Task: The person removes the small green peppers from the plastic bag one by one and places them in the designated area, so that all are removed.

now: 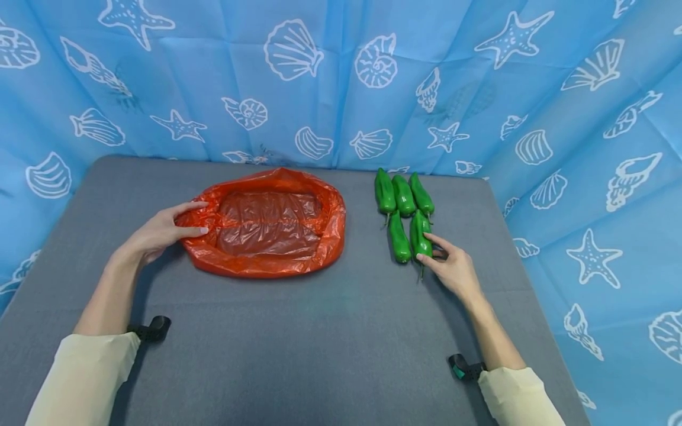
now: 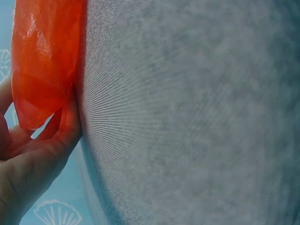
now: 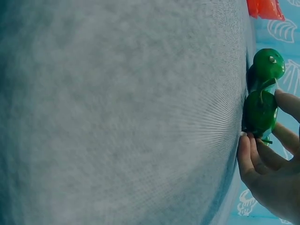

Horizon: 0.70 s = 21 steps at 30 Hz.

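A red plastic bag (image 1: pixel 272 270) lies spread with its mouth up and its rim rolled outward. My left hand (image 1: pixel 160 232) grips its left end, thumb on the near side and fingers on the far side; part of the red film (image 2: pixel 44 61) hangs between them in the left wrist view. On the right, my right hand (image 1: pixel 453 266) pinches the near end of a green pepper (image 1: pixel 420 228) lying on the table. In the right wrist view, thumb and fingers stand either side of that pepper (image 3: pixel 260 112). Another green pepper (image 1: pixel 399 239) lies just left of it.
Behind these two, a row of three more green peppers (image 1: pixel 403 195) lies near the back edge of the grey table (image 1: pixel 330 343). A blue curtain (image 1: pixel 341 77) with white shells and starfish hangs behind the table and along its right side.
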Each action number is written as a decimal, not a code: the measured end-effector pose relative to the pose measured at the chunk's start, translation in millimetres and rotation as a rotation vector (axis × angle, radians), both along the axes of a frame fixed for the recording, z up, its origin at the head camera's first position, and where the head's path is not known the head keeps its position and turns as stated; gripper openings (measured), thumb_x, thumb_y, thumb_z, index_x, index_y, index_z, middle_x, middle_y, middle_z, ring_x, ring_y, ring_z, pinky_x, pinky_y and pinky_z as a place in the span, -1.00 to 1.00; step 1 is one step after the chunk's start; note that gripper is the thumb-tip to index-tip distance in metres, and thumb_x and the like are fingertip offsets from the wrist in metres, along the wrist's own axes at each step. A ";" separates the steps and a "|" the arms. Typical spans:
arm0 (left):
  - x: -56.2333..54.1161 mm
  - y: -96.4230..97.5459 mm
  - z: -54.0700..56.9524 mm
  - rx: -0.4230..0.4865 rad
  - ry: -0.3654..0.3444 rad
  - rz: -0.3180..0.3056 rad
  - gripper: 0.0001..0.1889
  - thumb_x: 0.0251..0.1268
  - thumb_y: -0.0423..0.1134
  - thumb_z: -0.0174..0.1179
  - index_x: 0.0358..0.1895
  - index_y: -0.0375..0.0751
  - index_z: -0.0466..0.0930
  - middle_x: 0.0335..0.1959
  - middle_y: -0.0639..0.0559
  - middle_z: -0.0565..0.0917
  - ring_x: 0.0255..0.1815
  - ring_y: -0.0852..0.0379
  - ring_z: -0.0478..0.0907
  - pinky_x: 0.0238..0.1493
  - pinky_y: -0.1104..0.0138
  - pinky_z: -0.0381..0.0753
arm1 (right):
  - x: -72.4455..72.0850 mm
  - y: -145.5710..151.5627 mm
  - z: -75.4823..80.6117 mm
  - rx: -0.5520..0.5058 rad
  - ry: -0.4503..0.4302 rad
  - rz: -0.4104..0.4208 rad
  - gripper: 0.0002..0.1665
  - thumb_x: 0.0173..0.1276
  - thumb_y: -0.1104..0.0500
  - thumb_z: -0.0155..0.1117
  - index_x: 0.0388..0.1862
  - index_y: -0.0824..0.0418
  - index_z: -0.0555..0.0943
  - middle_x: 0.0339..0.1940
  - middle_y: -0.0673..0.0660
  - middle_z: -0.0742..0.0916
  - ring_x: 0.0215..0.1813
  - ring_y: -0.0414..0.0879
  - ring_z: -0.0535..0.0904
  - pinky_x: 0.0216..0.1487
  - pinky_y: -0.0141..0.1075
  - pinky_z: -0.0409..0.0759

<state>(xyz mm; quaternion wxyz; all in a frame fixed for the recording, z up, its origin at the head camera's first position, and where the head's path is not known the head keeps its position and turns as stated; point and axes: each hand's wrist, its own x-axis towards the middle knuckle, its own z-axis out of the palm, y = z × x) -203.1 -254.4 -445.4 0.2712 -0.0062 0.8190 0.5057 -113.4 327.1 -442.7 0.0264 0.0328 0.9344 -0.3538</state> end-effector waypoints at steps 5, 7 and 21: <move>2.5 -1.0 0.9 -0.021 0.018 0.004 -0.16 0.43 -0.05 0.20 0.62 -0.01 -0.09 0.57 -0.46 -0.22 0.26 -0.27 0.39 -0.10 0.32 0.68 | -0.4 -1.3 0.0 0.013 0.004 0.005 -0.32 0.39 0.03 0.36 0.44 0.14 0.44 0.21 0.43 0.61 0.15 0.26 0.61 0.04 0.13 0.61; 5.0 0.3 2.9 -0.046 0.046 -0.004 -0.17 0.44 -0.06 0.20 0.62 -0.01 -0.08 0.56 -0.47 -0.16 0.22 -0.25 0.42 -0.09 0.30 0.67 | -0.3 -2.0 0.0 0.014 0.016 0.011 -0.33 0.40 0.04 0.35 0.44 0.15 0.44 0.26 0.43 0.57 0.14 0.27 0.61 0.05 0.12 0.61; 17.1 14.2 28.7 -0.397 0.239 -0.157 -0.14 0.45 0.00 0.16 0.61 -0.16 -0.13 0.50 -0.58 -0.09 0.46 -0.60 -0.12 0.31 -0.44 -0.01 | 0.7 -3.4 9.4 0.114 0.316 0.048 -0.38 0.36 0.14 0.39 0.36 0.26 0.49 0.30 0.36 0.55 0.09 0.25 0.60 -0.03 0.10 0.63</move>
